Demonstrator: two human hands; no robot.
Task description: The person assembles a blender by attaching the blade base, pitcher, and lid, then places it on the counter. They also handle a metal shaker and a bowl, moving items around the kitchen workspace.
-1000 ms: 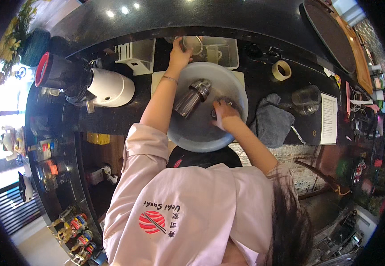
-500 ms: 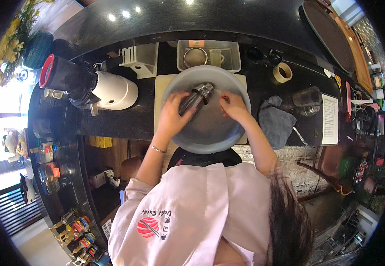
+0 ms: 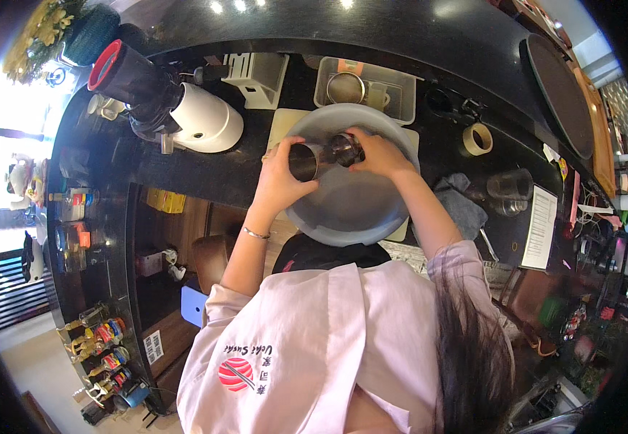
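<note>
A metal cocktail shaker is in two parts above a wide grey bowl [image 3: 350, 230]. My left hand [image 3: 276, 181] wraps round the shaker cup [image 3: 304, 163], whose dark open mouth shows. Just to its right, my right hand [image 3: 382, 158] grips the shaker top [image 3: 345, 149] with thumb and fingers. The two parts are close together, side by side; whether they touch I cannot tell. Under the bowl lies a cream cutting board [image 3: 283, 123], mostly covered by it.
A white and black juicer [image 3: 209, 119] stands to the left. Behind the bowl sits a clear plastic tub [image 3: 402, 101] with a steel ring in it. To the right are a tape roll [image 3: 477, 139], a grey cloth [image 3: 460, 211], a clear cup [image 3: 510, 185] and a paper sheet [image 3: 539, 228].
The shaker lay tilted in my left hand with its top on; now the top is off, in my right hand. My right hand has moved left to the cup. The whole view has shifted slightly.
</note>
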